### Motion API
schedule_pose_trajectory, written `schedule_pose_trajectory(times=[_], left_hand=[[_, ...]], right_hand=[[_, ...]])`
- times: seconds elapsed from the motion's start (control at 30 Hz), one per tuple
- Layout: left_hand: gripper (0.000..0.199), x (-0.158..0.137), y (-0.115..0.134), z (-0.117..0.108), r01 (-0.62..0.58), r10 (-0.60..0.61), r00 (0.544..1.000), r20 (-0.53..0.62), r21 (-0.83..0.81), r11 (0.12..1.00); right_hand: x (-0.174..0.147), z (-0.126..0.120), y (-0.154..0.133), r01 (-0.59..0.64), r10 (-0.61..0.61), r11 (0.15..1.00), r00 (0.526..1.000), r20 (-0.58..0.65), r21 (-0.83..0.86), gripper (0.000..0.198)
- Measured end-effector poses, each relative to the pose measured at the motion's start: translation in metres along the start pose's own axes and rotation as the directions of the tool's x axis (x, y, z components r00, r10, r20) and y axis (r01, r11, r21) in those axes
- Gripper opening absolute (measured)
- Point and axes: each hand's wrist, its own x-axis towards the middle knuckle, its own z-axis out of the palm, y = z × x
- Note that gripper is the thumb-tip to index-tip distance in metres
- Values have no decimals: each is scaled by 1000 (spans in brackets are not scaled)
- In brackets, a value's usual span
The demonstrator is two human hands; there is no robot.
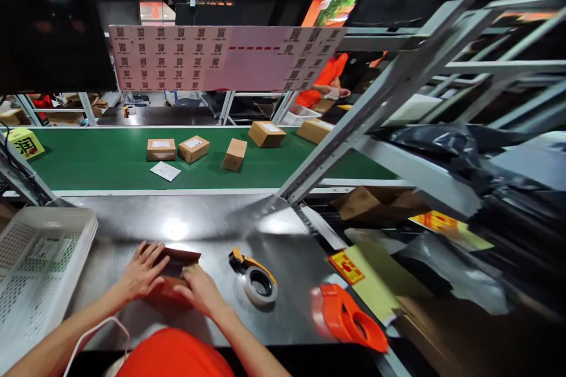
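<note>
Both hands [170, 283] on small box [177, 265], tape dispenser [255, 280] just beside.

Steel bench [212, 221]: small brown box [174, 271]; yellow tape dispenser [256, 280]; orange tape dispenser [349, 318]; white basket [39, 265].

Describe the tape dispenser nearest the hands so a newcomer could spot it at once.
Start at the steel worktable in front of the green conveyor. Just right of the right hand lies a tape dispenser with a yellow-and-black handle holding a pale tape roll. The other dispenser, farther right, is all orange.
</note>
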Motion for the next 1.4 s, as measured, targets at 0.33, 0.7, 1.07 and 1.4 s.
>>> schedule_pose_trajectory(times=[0.33, 0.7, 1.07, 1.4], left_hand=[[51, -63, -10, 67, 171, -169, 981, -93, 7, 985], [46, -50, 6, 46, 306, -335, 940, 56, -571, 762], [27, -40, 41, 17, 358, -684, 728, -50, -823, 441], [45, -4, 95, -13, 244, -630, 461, 625, -772, -586]], right_hand=[[-47, -36, 151, -549, 474, 836, 699, -535, 23, 41], [-55, -97, 138, -525, 525, 851, 845, -101, 32, 36], [-5, -33, 12, 301, -303, 930, 953, 21, -212, 72], [-18, -39, 40, 429, -439, 890, 898, -32, -154, 74]])
